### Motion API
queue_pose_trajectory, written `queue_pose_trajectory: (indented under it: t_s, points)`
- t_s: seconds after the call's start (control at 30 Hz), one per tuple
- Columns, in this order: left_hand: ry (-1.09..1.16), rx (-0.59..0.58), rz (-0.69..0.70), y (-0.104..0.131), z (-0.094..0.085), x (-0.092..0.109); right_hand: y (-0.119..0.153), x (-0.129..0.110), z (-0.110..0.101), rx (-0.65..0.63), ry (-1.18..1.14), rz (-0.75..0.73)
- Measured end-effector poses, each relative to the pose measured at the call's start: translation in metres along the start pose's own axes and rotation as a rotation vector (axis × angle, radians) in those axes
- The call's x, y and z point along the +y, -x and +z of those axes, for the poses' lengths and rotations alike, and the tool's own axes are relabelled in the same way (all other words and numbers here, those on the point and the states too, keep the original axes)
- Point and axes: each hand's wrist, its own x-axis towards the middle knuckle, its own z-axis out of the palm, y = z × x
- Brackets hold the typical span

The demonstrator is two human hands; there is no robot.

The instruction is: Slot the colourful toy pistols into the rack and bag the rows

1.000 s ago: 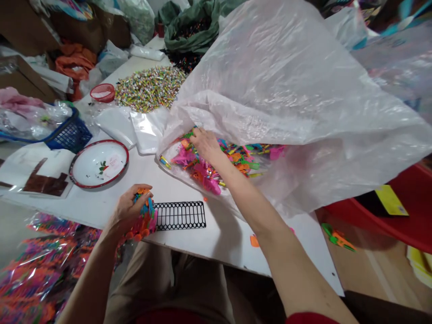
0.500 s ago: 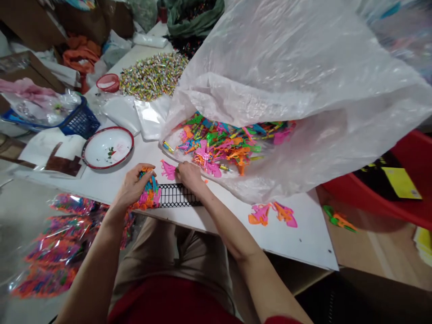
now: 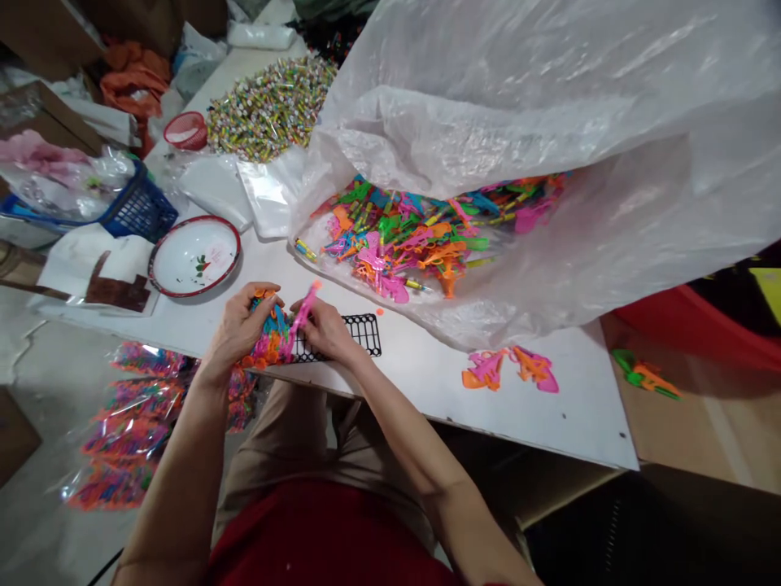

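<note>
My left hand [image 3: 241,327] is wrapped round a row of flat plastic toy pieces [image 3: 268,338] in orange, blue and pink. The pieces stand packed on the left part of a black grid rack [image 3: 364,334] near the table's front edge. My right hand [image 3: 325,330], over the middle of the rack, pinches a pink plastic toy piece [image 3: 303,313]. It is held on edge against the right end of the row. Whether its lower end sits in the grid is hidden by my fingers.
A large translucent bag [image 3: 488,122] lies open behind the rack with loose toy pieces [image 3: 396,244] inside. Pink and orange pieces [image 3: 488,370] lie to the right. A white enamel bowl [image 3: 174,252] and a blue basket [image 3: 143,207] stand left. Filled clear bags [image 3: 125,431] lie below.
My right hand has picked the pink piece up from the table behind the rack and brought it left to the row. My left hand still holds the row.
</note>
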Motion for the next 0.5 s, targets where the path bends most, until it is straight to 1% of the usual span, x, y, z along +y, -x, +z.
queue_pose_trajectory:
  t_s: [0.1, 0.17, 0.23, 0.3, 0.4, 0.5]
  points:
    - [-0.022, 0.004, -0.014, 0.001, 0.001, 0.002, -0.006, 0.000, -0.005, -0.100, 0.168, -0.041]
    - [-0.038, -0.012, -0.008, 0.002, 0.002, 0.004, -0.006, 0.002, -0.006, -0.130, 0.219, -0.056]
    - [-0.053, -0.026, 0.001, 0.003, 0.002, 0.005, -0.006, 0.008, -0.006, -0.126, 0.217, -0.074]
    - [-0.068, -0.026, 0.005, 0.003, 0.002, 0.007, -0.007, 0.015, -0.005, -0.128, 0.167, -0.089]
    - [-0.077, -0.023, 0.003, 0.002, 0.002, 0.008, -0.009, 0.023, -0.006, -0.165, 0.082, -0.117]
    - [-0.076, -0.030, -0.005, 0.002, 0.002, 0.007, -0.009, 0.018, -0.010, -0.189, 0.140, -0.143]
